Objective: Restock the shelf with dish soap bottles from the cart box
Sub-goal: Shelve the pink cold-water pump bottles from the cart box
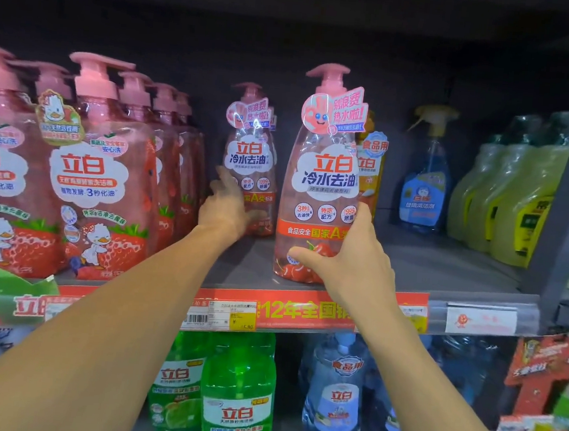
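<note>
On the left of the shelf (427,262) stands a packed row of strawberry dish soap bottles (104,179) with pink pumps. Just right of that row the person's left hand (223,206) reaches deep into the gap, fingers loosely spread toward the rear pink bottle (251,164); whether it actually holds that bottle cannot be told, as the hand is blurred. Further right, the right hand (348,255) grips the front pink bottle (322,184) low on its side, thumb across the cherry label, the bottle upright with its base on or just at the shelf front. Behind it stands an orange bottle (371,174), then a blue spray bottle (424,189) and yellow-green refill packs (504,200). The step in hand appears to be placing and lining up stock in this gap. The next move likely calls for sliding the front bottle square to the edge, label forward, then letting go without tipping it.
</note>
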A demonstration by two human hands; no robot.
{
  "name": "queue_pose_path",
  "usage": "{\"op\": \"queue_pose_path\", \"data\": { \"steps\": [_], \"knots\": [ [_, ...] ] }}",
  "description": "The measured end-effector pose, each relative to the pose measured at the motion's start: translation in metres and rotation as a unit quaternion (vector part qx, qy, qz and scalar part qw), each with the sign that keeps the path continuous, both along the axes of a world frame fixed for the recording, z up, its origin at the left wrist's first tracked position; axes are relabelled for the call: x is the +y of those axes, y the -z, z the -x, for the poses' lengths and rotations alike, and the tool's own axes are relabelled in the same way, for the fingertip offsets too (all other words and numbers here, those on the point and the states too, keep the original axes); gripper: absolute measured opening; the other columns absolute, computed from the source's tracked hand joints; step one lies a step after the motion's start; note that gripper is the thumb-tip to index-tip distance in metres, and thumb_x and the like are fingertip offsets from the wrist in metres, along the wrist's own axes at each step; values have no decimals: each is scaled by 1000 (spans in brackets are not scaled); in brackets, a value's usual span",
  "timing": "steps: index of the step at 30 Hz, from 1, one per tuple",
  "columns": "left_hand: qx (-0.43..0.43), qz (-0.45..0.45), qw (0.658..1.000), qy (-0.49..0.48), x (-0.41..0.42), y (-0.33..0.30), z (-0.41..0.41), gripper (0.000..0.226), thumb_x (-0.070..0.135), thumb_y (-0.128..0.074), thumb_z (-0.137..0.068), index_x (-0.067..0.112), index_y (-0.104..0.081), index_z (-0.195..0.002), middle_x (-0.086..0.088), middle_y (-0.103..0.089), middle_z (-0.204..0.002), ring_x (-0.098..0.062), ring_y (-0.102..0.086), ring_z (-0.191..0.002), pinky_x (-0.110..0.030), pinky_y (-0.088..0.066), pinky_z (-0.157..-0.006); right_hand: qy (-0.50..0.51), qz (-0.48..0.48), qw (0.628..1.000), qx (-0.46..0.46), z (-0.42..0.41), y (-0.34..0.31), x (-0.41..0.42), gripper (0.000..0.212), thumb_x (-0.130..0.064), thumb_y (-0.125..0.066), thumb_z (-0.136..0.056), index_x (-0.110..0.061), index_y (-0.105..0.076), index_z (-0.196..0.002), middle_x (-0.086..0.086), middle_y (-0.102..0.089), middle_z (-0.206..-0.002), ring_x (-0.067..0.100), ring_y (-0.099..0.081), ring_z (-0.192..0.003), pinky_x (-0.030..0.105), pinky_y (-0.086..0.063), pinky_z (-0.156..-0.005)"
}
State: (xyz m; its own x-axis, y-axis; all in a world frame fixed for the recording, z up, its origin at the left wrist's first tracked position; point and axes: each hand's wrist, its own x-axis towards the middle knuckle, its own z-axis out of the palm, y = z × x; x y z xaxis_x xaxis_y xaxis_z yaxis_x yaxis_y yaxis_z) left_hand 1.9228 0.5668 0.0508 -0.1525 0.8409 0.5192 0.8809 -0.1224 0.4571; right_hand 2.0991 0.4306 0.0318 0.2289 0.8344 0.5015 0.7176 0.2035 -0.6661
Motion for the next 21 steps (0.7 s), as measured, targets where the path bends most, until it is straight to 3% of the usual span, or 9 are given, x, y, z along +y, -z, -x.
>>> {"op": "queue_pose_path", "data": {
  "steps": [9,11,14,18,21],
  "knots": [
    [35,58,996,-52,1,-10,-7,112,41,-72,-87,0,9,-153,-23,-36,-148,-40,-47,-131,-47,-39,-104,-8,9,1000,5,-2,0,1,106,-57,-83,-67,-25,-20,-147,-4,-49,-143,26,-53,-128,52,-47,-101],
    [55,86,992,-73,-9,-18,-4,104,44,-68,-87,5,1,-154,-20,-42,-146,-39,-46,-131,-46,-40,-104,-12,10,1000,9,-2,0,1,105,-56,-84,-67,-26,-21,-146,-4,-49,-143,26,-53,-128,53,-47,-102],
    [99,81,991,-50,-32,-18,8,73,46,-63,-90,9,-30,-143,-19,-54,-135,-40,-53,-123,-45,-44,-98,-20,8,1000,17,-3,1,0,105,-55,-84,-68,-27,-21,-146,-5,-49,-144,25,-53,-129,52,-46,-103],
    [124,37,991,-20,-67,-2,13,61,45,-57,-94,12,-34,-139,-21,-61,-123,-45,-57,-113,-46,-46,-91,-25,10,999,19,-6,3,2,106,-56,-85,-66,-27,-22,-147,-6,-49,-143,24,-54,-127,52,-47,-102],
    [143,19,990,-3,-90,11,14,53,57,-47,-95,13,-46,-126,-18,-65,-113,-42,-61,-105,-43,-48,-83,-4,3,1000,-10,-6,2,1,109,-59,-85,-63,-23,-24,-147,0,-45,-142,25,-45,-131,51,-46,-102]
  ]
}}
